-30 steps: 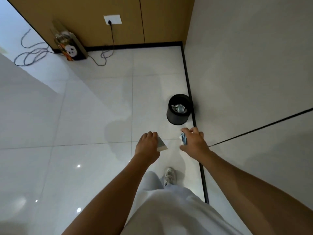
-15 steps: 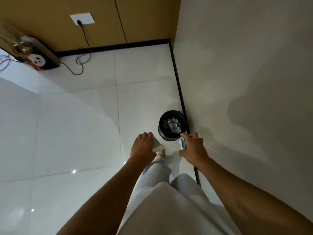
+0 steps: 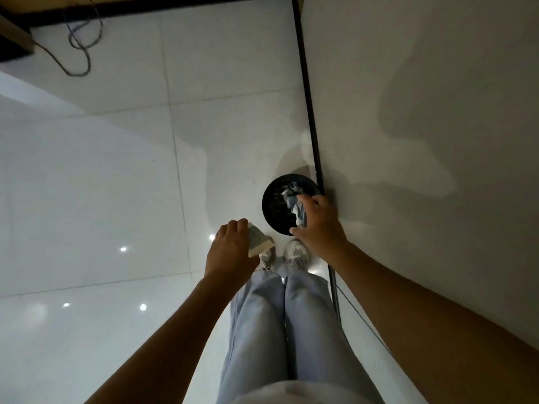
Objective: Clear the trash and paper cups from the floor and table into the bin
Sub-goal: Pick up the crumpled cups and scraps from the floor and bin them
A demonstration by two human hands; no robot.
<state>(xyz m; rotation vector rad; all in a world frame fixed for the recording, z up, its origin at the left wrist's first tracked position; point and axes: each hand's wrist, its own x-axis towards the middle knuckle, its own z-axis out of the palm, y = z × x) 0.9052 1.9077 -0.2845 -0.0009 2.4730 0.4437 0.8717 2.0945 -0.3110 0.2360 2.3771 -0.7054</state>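
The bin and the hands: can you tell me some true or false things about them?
1. The bin stands beside the wall. True.
2. The bin is empty. False: crumpled trash lies inside it.
3. The right hand holds a crumpled wrapper over the bin. True.
4. The left hand is empty. False: it grips a paper cup.
5. The cup is over the bin. False: it is off to the bin's left, above the floor.
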